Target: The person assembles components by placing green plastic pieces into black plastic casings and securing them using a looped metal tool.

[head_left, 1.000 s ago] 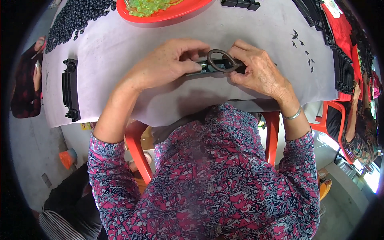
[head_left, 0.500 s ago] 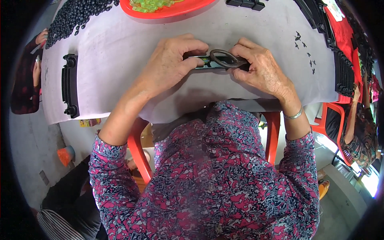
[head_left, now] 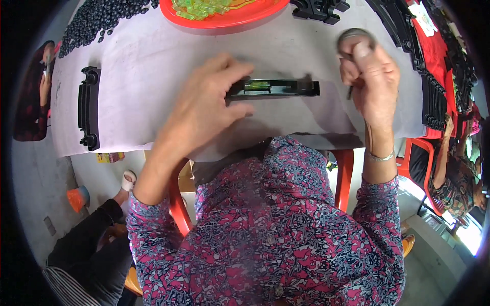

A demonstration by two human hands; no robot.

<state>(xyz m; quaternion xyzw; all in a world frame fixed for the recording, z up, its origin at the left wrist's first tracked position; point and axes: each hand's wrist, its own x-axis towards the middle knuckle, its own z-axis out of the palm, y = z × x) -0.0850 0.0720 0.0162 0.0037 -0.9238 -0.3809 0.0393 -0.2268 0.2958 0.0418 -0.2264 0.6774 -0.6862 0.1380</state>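
Observation:
A black spirit level [head_left: 282, 87] lies across the cloth in front of me, a green-yellow vial [head_left: 258, 85] set in its frame. My left hand [head_left: 206, 99], blurred, is open around the level's left end, thumb and fingers spread; whether it touches cannot be told. Off to the right of the level, my right hand [head_left: 375, 81] is raised and closed on scissors [head_left: 352, 34] of dark metal. One large loop shows by the thumb; the fingers hide most of the rest.
A red tray [head_left: 224, 24] of green vials stands at the far side. Small black parts [head_left: 104, 23] are heaped far left. One black frame [head_left: 89, 108] lies at left; more black frames [head_left: 434, 102] are stacked at right. Other people sit on both sides.
My right hand has lifted the scissors off the level and moved right and away. My left hand has loosened and drawn left, leaving the level lying in view.

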